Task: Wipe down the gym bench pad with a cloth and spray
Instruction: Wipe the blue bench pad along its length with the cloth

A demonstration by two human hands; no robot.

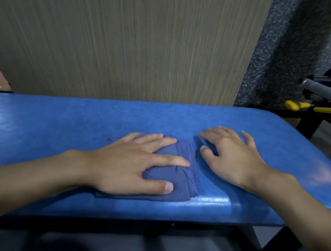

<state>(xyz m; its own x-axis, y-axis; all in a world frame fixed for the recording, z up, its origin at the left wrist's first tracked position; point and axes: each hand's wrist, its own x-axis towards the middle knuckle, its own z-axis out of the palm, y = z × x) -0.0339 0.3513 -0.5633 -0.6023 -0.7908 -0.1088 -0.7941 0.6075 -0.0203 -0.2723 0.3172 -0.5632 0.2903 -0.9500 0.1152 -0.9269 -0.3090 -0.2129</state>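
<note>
Fingers of the left hand (pixel 131 163) lie straight and spread, pressing the folded blue cloth (pixel 182 172) onto the bench pad (pixel 49 127); right hand (pixel 227 156) rests flat beside it, fingers splayed.

Cloth (pixel 183 170) on bench pad (pixel 49 127)

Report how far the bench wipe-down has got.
Done: a wet-looking streak at the near edge of the bench pad suggests some wiping. In hand: the left hand presses the blue cloth on the pad; the right hand rests beside it. Left: probably most of the pad; glare hides wetness at its ends. No spray bottle shows.
</note>
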